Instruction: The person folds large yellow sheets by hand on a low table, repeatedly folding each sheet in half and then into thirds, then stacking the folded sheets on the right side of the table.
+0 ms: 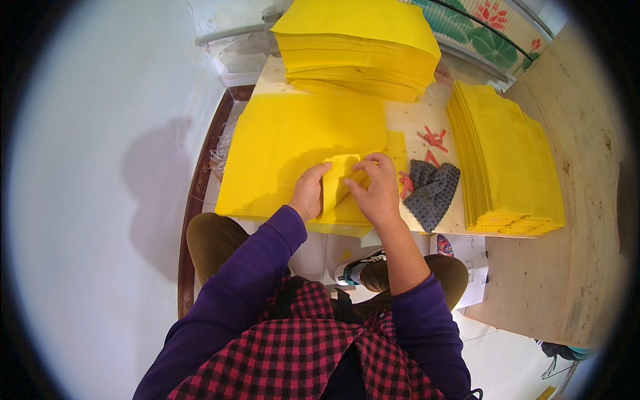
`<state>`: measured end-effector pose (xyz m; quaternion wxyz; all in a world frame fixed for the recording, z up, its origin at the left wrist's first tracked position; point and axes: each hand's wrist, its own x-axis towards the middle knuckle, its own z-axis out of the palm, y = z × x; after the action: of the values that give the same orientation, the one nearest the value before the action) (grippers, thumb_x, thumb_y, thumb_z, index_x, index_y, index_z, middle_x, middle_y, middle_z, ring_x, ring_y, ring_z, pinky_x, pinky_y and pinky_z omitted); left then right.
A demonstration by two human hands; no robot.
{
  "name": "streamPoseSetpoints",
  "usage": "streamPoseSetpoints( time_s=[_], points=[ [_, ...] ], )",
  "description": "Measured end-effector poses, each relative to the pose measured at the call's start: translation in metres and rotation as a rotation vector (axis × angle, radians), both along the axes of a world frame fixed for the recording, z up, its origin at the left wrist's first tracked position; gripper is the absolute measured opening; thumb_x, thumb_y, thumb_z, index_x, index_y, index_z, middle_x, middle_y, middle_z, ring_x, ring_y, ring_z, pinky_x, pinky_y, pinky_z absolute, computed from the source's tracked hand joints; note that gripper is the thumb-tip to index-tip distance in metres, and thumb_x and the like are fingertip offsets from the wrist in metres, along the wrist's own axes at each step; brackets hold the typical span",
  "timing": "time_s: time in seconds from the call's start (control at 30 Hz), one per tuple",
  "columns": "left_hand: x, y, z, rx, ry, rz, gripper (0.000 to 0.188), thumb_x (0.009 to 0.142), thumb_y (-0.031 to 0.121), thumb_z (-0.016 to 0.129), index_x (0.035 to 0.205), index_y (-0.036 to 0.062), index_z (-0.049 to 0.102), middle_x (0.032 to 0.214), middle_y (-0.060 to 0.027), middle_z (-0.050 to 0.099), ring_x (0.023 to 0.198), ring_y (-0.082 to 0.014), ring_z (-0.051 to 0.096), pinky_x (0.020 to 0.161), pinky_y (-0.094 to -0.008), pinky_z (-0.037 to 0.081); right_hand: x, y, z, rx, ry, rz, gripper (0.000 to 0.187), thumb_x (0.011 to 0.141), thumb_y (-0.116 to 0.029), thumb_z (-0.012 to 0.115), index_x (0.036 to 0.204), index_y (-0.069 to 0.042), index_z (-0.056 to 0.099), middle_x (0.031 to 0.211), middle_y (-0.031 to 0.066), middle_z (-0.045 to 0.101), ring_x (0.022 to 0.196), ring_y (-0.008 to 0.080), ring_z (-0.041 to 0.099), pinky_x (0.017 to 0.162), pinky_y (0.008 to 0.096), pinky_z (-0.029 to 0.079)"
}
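A flat layer of yellow fabric sheets (287, 137) lies on the table before me, reaching its front edge. One yellow fabric piece (341, 175) is raised and folded between my hands, its pale folded edge standing up. My left hand (309, 193) grips the left side of this fold, thumb on top and the other fingers mostly hidden. My right hand (378, 193) is curled at the fold's right side, thumb and fingertips pinching the fabric. Close to the right hand, a dark grey textured cloth (433, 193) lies crumpled on the table.
A tall stack of yellow sheets (353, 50) stands at the back; another yellow stack (510, 163) is at the right. Red-orange strips (435, 138) lie on the bare wood tabletop (410, 115). A wooden panel (560, 133) bounds the right side, a white wall (100, 167) the left.
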<state>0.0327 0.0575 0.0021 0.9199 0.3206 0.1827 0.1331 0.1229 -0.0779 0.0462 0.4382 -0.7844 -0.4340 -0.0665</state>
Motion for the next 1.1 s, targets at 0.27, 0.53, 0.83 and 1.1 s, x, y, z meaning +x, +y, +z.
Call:
streamPoseSetpoints(
  time_s=[0.27,0.53,0.83,1.1],
  points=[
    [0.001,-0.002,0.004,-0.023,-0.046,0.010,0.037,0.098,0.028,0.044,0.119,0.0003,0.057,0.115,-0.0121,0.062,0.104,-0.0220,0.060,0.093,-0.0357,0.047,-0.004,0.005,0.003,-0.075,0.136,0.092,0.030,0.069,-0.016,0.079,0.094,-0.003,0.067,0.104,0.0139,0.058,0.101,0.0319,0.056,0.087,0.0380,0.047],
    [-0.001,-0.009,0.014,-0.037,-0.076,0.032,0.042,0.100,0.034,0.042,0.122,0.0004,0.054,0.119,-0.0118,0.060,0.110,-0.0222,0.057,0.097,-0.0354,0.044,-0.003,0.008,-0.004,-0.059,0.342,0.153,0.028,0.072,-0.012,0.077,0.096,-0.001,0.067,0.096,0.0142,0.060,0.092,0.0305,0.060,0.081,0.0348,0.049],
    [-0.001,-0.003,0.003,0.079,-0.045,0.044,0.027,0.094,0.025,0.053,0.106,0.0020,0.060,0.105,-0.0090,0.063,0.098,-0.0187,0.059,0.090,-0.0337,0.046,-0.001,0.010,-0.007,-0.008,0.434,0.204,0.027,0.074,-0.008,0.075,0.098,0.002,0.067,0.097,0.0154,0.061,0.085,0.0269,0.064,0.075,0.0317,0.053],
    [-0.004,-0.004,0.007,-0.017,-0.070,0.009,0.023,0.092,0.021,0.057,0.103,0.0020,0.061,0.103,-0.0088,0.063,0.095,-0.0184,0.060,0.086,-0.0329,0.048,-0.003,0.015,-0.010,0.081,0.556,0.181,0.018,0.076,-0.009,0.075,0.088,0.001,0.067,0.083,0.0115,0.061,0.074,0.0201,0.062,0.067,0.0286,0.050]
  ],
)
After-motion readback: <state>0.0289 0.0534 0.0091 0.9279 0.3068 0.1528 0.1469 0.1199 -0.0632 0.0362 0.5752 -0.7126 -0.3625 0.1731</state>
